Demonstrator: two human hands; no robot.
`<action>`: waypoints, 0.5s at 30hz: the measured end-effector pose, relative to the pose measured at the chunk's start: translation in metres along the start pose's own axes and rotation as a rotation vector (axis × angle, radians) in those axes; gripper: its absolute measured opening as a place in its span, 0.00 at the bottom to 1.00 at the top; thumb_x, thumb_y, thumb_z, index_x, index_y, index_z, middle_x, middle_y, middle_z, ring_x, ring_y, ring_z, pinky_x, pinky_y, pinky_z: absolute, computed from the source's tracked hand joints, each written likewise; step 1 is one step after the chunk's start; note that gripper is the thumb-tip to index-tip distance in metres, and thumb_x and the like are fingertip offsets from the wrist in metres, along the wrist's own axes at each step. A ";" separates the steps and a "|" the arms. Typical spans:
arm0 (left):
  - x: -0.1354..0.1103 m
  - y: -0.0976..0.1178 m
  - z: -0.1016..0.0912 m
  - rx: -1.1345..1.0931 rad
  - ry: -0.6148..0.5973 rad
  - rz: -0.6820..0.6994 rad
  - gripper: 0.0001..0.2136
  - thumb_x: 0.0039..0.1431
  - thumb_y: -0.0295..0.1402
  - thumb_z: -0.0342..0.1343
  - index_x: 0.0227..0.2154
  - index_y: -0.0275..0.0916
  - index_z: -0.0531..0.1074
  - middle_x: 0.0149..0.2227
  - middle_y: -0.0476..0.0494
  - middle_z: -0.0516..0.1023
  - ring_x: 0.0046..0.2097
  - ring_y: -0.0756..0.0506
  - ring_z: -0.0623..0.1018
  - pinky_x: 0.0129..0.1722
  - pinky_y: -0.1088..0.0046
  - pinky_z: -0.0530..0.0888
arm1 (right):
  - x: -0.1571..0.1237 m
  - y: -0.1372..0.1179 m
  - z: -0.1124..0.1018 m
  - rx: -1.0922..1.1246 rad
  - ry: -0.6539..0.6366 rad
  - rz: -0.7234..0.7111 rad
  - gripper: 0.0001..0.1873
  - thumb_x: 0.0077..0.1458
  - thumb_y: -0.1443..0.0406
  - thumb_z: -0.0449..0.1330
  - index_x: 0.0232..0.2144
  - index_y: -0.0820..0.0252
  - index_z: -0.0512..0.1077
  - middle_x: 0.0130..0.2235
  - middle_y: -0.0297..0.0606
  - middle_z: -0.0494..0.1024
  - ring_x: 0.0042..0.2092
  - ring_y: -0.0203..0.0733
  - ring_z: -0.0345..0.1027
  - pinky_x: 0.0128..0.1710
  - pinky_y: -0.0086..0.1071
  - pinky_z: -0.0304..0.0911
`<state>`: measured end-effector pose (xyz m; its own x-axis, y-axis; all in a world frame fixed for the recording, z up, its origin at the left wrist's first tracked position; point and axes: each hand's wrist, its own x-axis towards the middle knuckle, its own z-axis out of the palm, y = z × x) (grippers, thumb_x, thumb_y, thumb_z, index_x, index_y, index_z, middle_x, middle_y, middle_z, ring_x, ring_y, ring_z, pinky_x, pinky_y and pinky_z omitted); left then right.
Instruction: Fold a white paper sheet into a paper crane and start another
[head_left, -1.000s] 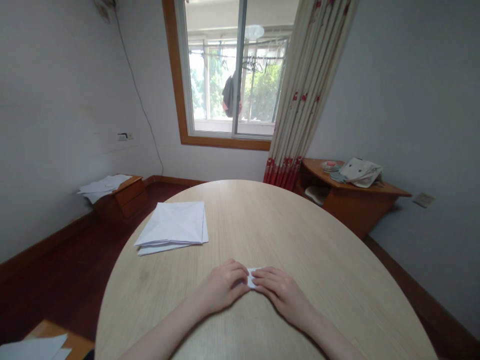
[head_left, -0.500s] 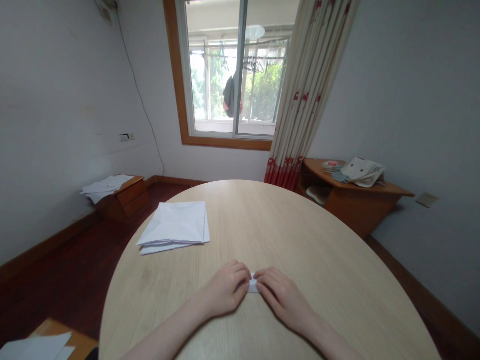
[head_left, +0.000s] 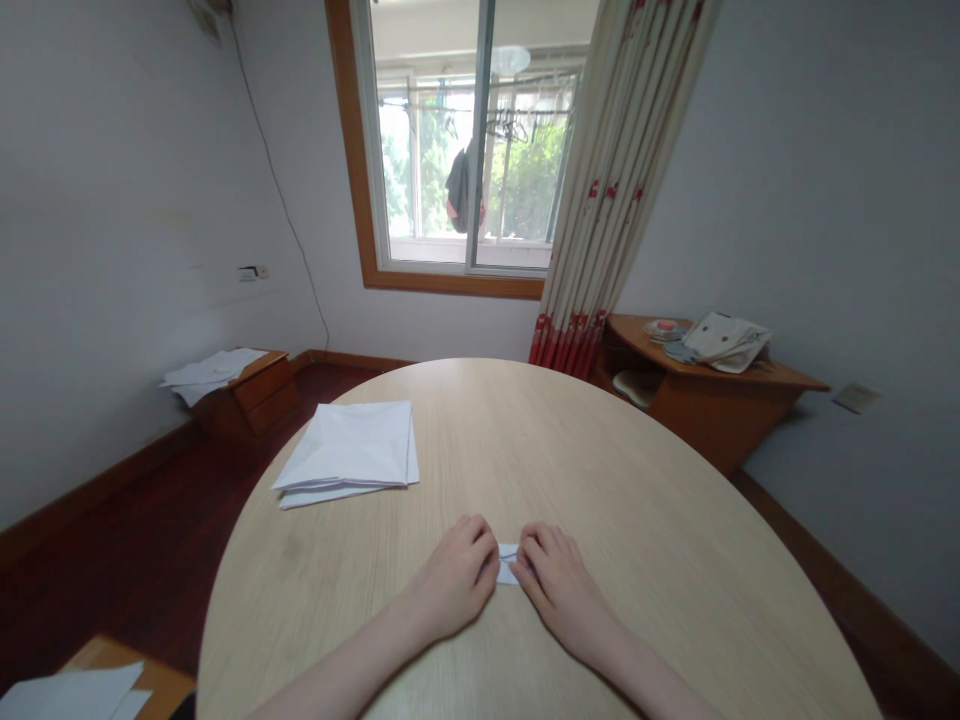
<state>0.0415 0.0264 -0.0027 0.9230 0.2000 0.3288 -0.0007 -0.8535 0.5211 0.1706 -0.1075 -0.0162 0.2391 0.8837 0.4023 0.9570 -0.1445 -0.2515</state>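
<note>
The small paper (head_left: 508,571) is on the table (head_left: 600,470), between the left hand (head_left: 463,575) and the right hand (head_left: 559,580). Both touch it with bent fingers, but I can't tell if they pinch it.

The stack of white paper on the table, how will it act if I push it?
The stack would probably shift unevenly, since its layers are misaligned and no binding shows. It seems unlikely to tip, lying low and flat on the table. Its thin edges suggest it may bend.
</note>
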 end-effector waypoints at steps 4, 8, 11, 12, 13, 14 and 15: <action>-0.001 0.000 0.001 0.042 0.010 -0.038 0.04 0.60 0.25 0.49 0.30 0.38 0.65 0.37 0.43 0.67 0.41 0.43 0.68 0.41 0.67 0.69 | -0.001 0.001 0.003 -0.052 0.015 0.004 0.12 0.65 0.62 0.45 0.31 0.57 0.65 0.38 0.42 0.71 0.40 0.45 0.66 0.38 0.40 0.64; 0.000 0.000 -0.002 0.096 -0.039 -0.068 0.03 0.60 0.27 0.52 0.30 0.38 0.65 0.39 0.44 0.67 0.42 0.43 0.68 0.42 0.66 0.68 | -0.002 0.001 0.008 -0.125 0.021 -0.008 0.14 0.65 0.62 0.44 0.32 0.58 0.66 0.38 0.43 0.72 0.40 0.47 0.66 0.38 0.41 0.63; 0.001 0.001 -0.004 0.159 -0.088 -0.075 0.02 0.61 0.28 0.53 0.32 0.38 0.66 0.40 0.44 0.68 0.42 0.42 0.68 0.41 0.65 0.67 | -0.001 0.002 0.010 -0.162 0.015 -0.004 0.13 0.65 0.62 0.44 0.33 0.59 0.66 0.38 0.43 0.72 0.40 0.48 0.65 0.39 0.43 0.62; 0.002 0.002 -0.005 0.178 -0.099 -0.071 0.02 0.61 0.28 0.53 0.32 0.38 0.66 0.40 0.44 0.68 0.42 0.42 0.68 0.41 0.65 0.67 | -0.001 0.002 0.010 -0.166 0.009 -0.002 0.13 0.65 0.62 0.45 0.33 0.59 0.66 0.39 0.43 0.72 0.40 0.48 0.65 0.39 0.43 0.61; 0.002 0.002 -0.006 0.192 -0.108 -0.066 0.02 0.61 0.29 0.53 0.33 0.38 0.66 0.40 0.44 0.68 0.42 0.42 0.67 0.41 0.66 0.66 | -0.001 0.002 0.010 -0.166 0.003 -0.001 0.12 0.65 0.62 0.46 0.33 0.60 0.66 0.39 0.43 0.71 0.41 0.48 0.65 0.40 0.44 0.61; 0.002 0.002 -0.007 0.203 -0.115 -0.063 0.02 0.61 0.29 0.53 0.32 0.38 0.66 0.40 0.44 0.68 0.43 0.42 0.67 0.41 0.66 0.66 | -0.001 0.002 0.009 -0.163 -0.003 -0.001 0.12 0.65 0.62 0.46 0.34 0.60 0.66 0.39 0.43 0.72 0.41 0.48 0.65 0.40 0.44 0.61; 0.002 0.003 -0.008 0.207 -0.123 -0.062 0.03 0.61 0.29 0.53 0.32 0.38 0.66 0.39 0.44 0.68 0.43 0.42 0.67 0.41 0.66 0.65 | -0.001 0.002 0.008 -0.157 -0.008 -0.001 0.11 0.65 0.62 0.46 0.33 0.59 0.66 0.39 0.43 0.72 0.41 0.48 0.65 0.40 0.43 0.61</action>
<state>0.0406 0.0285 0.0058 0.9587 0.2057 0.1962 0.1246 -0.9244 0.3605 0.1708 -0.1046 -0.0241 0.2370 0.8874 0.3955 0.9714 -0.2103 -0.1102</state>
